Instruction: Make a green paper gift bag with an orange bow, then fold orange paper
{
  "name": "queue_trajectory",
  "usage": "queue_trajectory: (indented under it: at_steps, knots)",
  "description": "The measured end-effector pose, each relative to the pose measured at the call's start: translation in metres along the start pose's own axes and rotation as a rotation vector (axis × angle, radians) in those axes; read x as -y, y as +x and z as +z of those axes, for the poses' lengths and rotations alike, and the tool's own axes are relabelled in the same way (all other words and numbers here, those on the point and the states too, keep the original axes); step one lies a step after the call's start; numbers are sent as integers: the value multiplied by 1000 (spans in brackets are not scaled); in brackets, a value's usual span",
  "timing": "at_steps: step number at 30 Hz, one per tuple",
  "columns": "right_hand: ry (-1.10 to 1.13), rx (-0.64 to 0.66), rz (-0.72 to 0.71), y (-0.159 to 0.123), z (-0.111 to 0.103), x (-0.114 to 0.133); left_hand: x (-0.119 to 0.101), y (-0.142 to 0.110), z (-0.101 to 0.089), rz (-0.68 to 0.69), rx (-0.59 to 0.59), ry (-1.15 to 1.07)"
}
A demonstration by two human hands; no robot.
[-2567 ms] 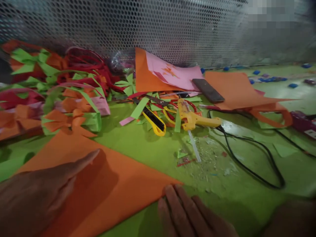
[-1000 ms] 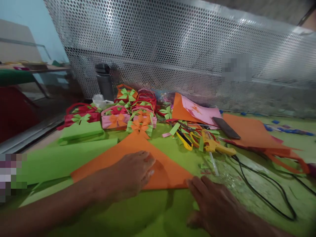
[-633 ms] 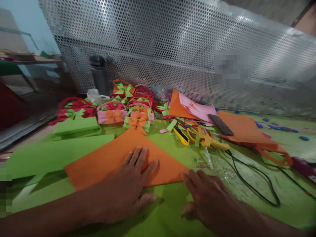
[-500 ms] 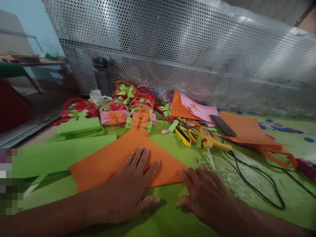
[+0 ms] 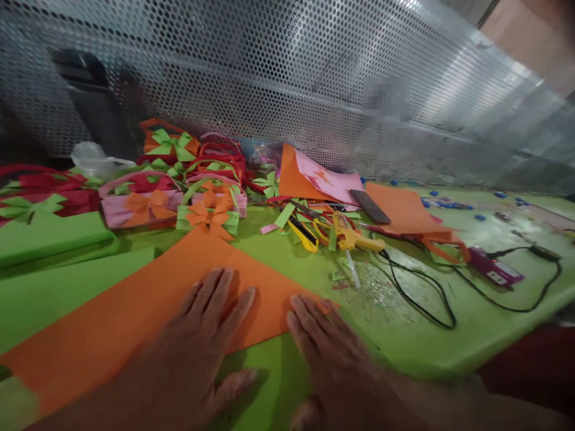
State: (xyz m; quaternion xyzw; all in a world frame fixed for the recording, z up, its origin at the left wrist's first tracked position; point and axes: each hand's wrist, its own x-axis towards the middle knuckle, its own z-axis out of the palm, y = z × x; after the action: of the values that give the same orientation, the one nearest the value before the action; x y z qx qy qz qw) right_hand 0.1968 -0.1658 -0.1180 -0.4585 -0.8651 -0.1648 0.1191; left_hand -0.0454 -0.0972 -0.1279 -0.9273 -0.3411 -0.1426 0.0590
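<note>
An orange craft sheet (image 5: 148, 299) lies flat on the green table, its paper or felt make hard to tell. My left hand (image 5: 202, 335) rests on the sheet, palm down, fingers stretched and thumb spread beyond its near edge. At the sheet's right corner, my right hand (image 5: 327, 347) lies with its fingers extended over the orange surface. Neither hand grips anything. Beyond the sheet's far corner stand small handled baskets with bows, among them a green one with an orange bow (image 5: 209, 215) and a pink one with an orange bow (image 5: 148, 206).
Right of the sheet lie a yellow glue gun (image 5: 354, 236) with a looping black cord, a yellow cutter knife (image 5: 303, 233) and a dark phone (image 5: 369, 206). A purple power strip (image 5: 496, 269) sits farther right. A dark bottle (image 5: 99, 108) stands before the perforated metal panel (image 5: 269, 78).
The view has swung to the right, showing the power strip and table edge. My right hand has moved inward over the sheet's corner, its fingers now straighter. My left hand stays flat.
</note>
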Motion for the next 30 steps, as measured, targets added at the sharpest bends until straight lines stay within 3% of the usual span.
queue_trajectory:
  at_steps: [8, 16, 24, 30]
  knots:
    - [-120, 59, -24, -33, -22, -36, 0, 1, -2, 1, 25, -9]
    - [-150, 108, 80, -43, -22, -40, 4, 2, -1, 5, 61, 8]
    - [-93, 137, 92, -46, -24, -43, 0, 4, -1, -25, 38, -70]
    - [-88, 141, 70, -44, -29, -53, 3, 5, -3, -5, 134, -48]
